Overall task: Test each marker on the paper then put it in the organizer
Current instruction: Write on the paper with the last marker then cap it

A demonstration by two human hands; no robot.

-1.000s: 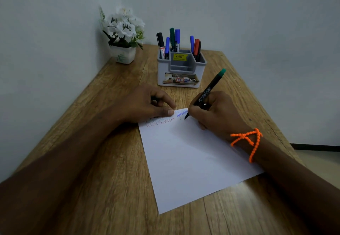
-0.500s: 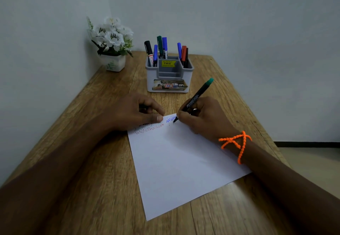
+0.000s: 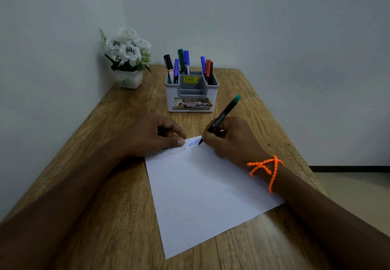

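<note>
My right hand (image 3: 230,141) grips a black marker (image 3: 221,117) with a green end, its tip touching the far edge of the white paper (image 3: 202,193) beside a blue zigzag. Red and dark zigzags run along that same edge to the left. My left hand (image 3: 152,136) rests on the paper's far left corner, fingers curled with something dark pinched inside them, partly hidden. Behind the hands stands the grey and white organizer (image 3: 192,94), holding several markers in its left, back and right compartments.
A white pot of white flowers (image 3: 127,58) sits in the table's far left corner against the wall. The wooden table (image 3: 101,134) narrows toward the back; its right edge drops to the floor (image 3: 358,185). An orange beaded band circles my right wrist.
The view has shifted slightly between frames. My right hand keeps the marker tip at the paper's far edge, near the blue zigzag; my left hand stays on the corner.
</note>
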